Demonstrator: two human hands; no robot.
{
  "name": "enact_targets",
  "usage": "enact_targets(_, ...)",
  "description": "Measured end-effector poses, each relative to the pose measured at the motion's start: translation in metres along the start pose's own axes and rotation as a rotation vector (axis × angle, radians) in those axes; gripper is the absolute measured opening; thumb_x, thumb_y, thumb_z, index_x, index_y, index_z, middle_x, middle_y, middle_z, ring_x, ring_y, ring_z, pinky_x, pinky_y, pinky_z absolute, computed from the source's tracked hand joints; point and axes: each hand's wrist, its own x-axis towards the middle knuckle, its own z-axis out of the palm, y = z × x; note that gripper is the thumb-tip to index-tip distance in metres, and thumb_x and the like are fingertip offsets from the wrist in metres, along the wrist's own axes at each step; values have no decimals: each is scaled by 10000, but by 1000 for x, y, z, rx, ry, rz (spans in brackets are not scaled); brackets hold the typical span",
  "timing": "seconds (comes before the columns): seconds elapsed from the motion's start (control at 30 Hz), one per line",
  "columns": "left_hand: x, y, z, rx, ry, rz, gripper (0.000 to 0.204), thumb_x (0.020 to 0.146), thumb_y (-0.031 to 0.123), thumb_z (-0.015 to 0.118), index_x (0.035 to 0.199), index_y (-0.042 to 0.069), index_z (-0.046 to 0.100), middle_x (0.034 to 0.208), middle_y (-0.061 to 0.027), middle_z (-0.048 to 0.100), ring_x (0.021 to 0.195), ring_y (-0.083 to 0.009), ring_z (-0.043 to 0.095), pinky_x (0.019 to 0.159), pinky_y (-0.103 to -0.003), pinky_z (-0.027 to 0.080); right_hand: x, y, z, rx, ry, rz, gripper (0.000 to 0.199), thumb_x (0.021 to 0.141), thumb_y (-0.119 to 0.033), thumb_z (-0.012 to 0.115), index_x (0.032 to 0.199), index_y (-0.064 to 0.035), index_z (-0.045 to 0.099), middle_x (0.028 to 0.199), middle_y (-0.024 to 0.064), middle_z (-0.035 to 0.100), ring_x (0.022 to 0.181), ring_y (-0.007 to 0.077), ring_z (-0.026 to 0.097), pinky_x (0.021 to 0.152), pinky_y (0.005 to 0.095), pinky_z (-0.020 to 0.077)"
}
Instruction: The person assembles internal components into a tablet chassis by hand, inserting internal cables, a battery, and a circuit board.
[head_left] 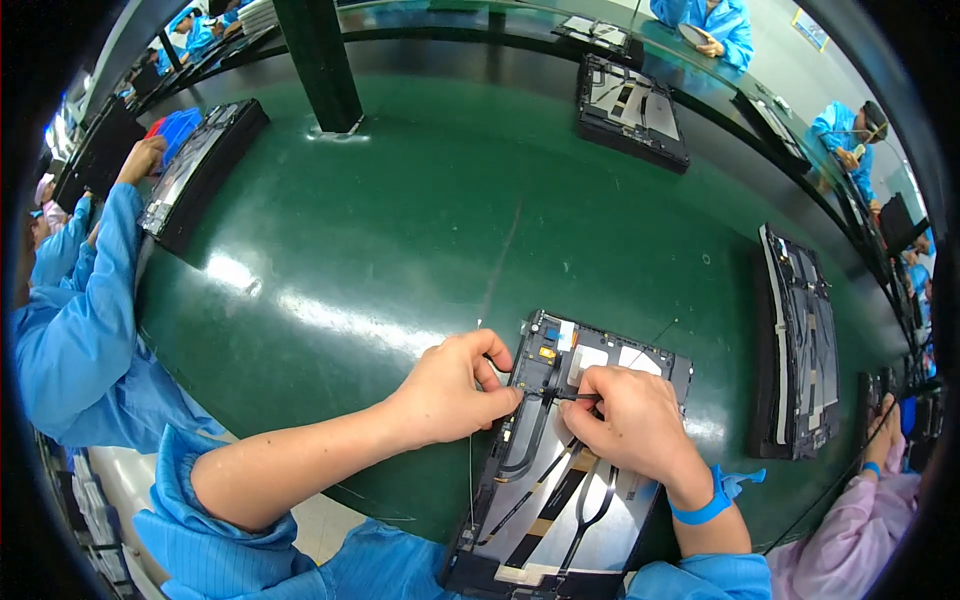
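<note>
An opened tablet back (560, 490), a black frame with a silver panel, flat ribbon cables and thin black wires, lies on the green table (420, 230) in front of me. My left hand (450, 390) rests on the frame's left edge, fingers curled and pinching at the upper left of the frame. My right hand (630, 425) lies over the middle of the panel, thumb and forefinger pinched on a thin black wire (580, 397) near the left fingertips. A blue strap (712, 502) circles my right wrist.
More opened tablet frames sit around the table: far right (798, 345), top centre (632, 110), top left (200, 165). A dark post (322, 65) stands at the back. People in blue coats work at left (80, 330) and far side (715, 25); a pink sleeve (860, 530) is at lower right.
</note>
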Motion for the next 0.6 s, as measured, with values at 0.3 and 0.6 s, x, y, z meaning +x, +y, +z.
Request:
enact_targets(0.3, 5, 23, -6, 685, 193, 391, 507, 608, 138, 654, 1038, 31, 407, 863, -132, 485, 702, -213, 541, 630, -292, 443, 1, 4, 4, 8, -6, -15, 180, 655, -209, 506, 618, -34, 524, 632, 105, 560, 550, 276, 554, 504, 384, 436)
enact_targets(0.6, 26, 49, -5, 933, -191, 616, 524, 578, 48, 615, 1058, -6, 411, 1000, -151, 444, 949, -318, 439, 827, -363, 364, 1, 6, 2, 27, -13, -28, 170, 640, -195, 506, 607, -29, 514, 614, 109, 554, 544, 271, 552, 496, 384, 433)
